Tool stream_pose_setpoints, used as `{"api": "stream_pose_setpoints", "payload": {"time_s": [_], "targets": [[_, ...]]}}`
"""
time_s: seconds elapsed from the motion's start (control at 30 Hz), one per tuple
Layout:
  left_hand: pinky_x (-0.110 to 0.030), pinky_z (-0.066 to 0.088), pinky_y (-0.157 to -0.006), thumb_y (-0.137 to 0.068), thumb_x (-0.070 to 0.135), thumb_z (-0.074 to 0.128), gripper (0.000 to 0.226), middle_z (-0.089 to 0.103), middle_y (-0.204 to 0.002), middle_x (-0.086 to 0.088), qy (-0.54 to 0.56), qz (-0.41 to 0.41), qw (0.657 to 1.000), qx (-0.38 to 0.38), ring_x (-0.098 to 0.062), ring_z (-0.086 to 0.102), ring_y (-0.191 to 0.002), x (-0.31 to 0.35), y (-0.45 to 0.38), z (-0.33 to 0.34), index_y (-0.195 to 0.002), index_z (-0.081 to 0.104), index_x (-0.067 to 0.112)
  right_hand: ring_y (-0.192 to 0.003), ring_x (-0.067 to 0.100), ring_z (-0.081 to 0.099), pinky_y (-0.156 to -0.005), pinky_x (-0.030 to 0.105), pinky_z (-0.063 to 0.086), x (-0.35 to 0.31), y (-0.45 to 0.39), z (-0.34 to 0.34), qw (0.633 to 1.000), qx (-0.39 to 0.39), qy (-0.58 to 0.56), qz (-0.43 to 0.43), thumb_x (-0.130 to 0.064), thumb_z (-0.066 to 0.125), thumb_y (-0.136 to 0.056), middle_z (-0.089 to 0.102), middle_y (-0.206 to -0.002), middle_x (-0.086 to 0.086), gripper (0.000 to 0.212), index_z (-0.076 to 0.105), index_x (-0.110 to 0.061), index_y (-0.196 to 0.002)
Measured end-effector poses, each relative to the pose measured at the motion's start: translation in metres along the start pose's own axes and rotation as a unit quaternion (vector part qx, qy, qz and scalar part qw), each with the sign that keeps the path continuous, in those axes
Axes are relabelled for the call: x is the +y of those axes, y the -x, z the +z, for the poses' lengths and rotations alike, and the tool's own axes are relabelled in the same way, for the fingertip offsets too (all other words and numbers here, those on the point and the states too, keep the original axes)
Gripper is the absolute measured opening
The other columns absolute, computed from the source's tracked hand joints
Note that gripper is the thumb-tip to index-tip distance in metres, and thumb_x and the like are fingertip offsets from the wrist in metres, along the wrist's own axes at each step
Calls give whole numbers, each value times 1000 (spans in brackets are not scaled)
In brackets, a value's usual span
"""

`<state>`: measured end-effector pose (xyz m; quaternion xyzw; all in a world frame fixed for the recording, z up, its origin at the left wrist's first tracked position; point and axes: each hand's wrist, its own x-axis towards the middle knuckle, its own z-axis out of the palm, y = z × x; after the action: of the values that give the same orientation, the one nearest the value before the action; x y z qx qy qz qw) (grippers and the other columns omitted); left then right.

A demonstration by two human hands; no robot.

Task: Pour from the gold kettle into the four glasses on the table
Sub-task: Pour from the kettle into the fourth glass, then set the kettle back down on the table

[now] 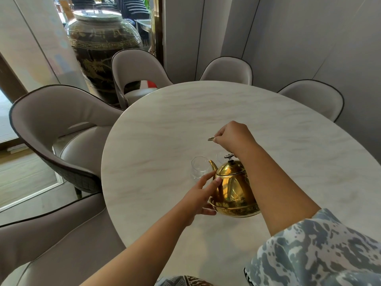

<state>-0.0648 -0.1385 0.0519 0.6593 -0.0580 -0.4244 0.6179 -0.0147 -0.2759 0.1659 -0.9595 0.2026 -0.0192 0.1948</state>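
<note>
The gold kettle (234,188) is on the pale marble table (165,131), its spout pointing left toward a clear glass (199,169). A second glass (221,156) shows partly behind the kettle's lid knob. No other glasses are visible. My left hand (201,196) cups the kettle's left side, fingers along the body and thumb near the base. My right hand (234,136) is above the kettle with its fingers closed on a thin gold piece, apparently the kettle's handle. Only the tip of that piece sticks out. My right forearm hides the kettle's right side.
Grey padded chairs ring the round table, at the left (57,129), at the back (136,71) and at the far right (315,98). A large dark ornate jar (103,50) stands behind the back-left chair. Grey wall panels close off the far side.
</note>
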Motion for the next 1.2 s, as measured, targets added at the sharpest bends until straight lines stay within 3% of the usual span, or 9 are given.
{"api": "stream_pose_setpoints", "payload": {"time_s": [0.47,0.57,0.63,0.8,0.9,0.97,1.03,1.1,1.2], "targets": [[-41,59,-88,-88,62,50,57,54,-134,-13,-4,0,1000,12,-34,65,-109,1,0,4,-141,36,49,-85,27,69,-77,39,61,-1,4,-6,1000,-7,9,-5,-28,67,-90,74,-95,13,26,76,-7,-103],[-41,59,-88,-88,61,52,57,57,-124,-8,-13,6,1000,19,-32,65,-108,0,1,3,-141,36,50,-70,19,63,-61,31,57,2,13,-8,1000,4,-18,-3,-26,64,-92,73,-99,11,25,74,-10,-109],[-42,58,-88,-88,59,54,57,58,-124,-8,-20,9,1000,20,-32,63,-111,-2,3,2,-141,37,50,-59,11,53,-48,21,45,7,21,-7,998,20,-58,-2,-26,65,-92,72,-105,9,26,72,-13,-114],[-43,57,-90,-87,55,60,47,67,-119,-7,-39,21,999,26,-22,65,-110,-10,10,-1,-130,43,56,-53,-1,49,-45,13,35,19,53,-2,988,66,-143,-4,-26,64,-92,72,-101,4,26,72,-17,-115],[-43,56,-91,-87,52,61,45,65,-119,-5,-52,41,997,25,-18,63,-111,-16,17,-7,-128,43,57,-64,-3,53,-48,3,34,19,72,2,981,92,-170,-14,-26,64,-92,71,-115,1,28,72,-19,-118],[-41,56,-91,-86,52,63,50,62,-122,-6,-60,55,996,29,-19,61,-113,-20,24,-14,-132,41,57,-95,8,65,-64,0,38,15,83,6,977,108,-181,-23,-27,65,-92,67,-125,1,31,69,-18,-122],[-38,57,-87,-82,55,66,60,58,-127,-7,-63,64,995,41,-21,59,-115,-24,32,-23,-136,39,56,-121,17,58,-83,10,37,10,90,11,976,112,-184,-29,-31,65,-92,63,-132,2,39,64,-16,-128],[-35,57,-84,-78,58,69,68,54,-130,-8,-60,74,993,63,-22,59,-116,-27,39,-35,-138,38,55,-102,15,65,-75,11,41,2,94,15,978,114,-172,-29,-35,64,-92,70,-117,3,39,67,-11,-122],[-36,57,-85,-76,55,72,72,54,-131,-6,-45,80,990,105,-20,60,-114,-29,50,-56,-140,40,48,-52,8,53,-51,21,44,-14,95,25,973,115,-196,-39,-38,63,-91,63,-63,-2,36,72,-3,-89]]}}
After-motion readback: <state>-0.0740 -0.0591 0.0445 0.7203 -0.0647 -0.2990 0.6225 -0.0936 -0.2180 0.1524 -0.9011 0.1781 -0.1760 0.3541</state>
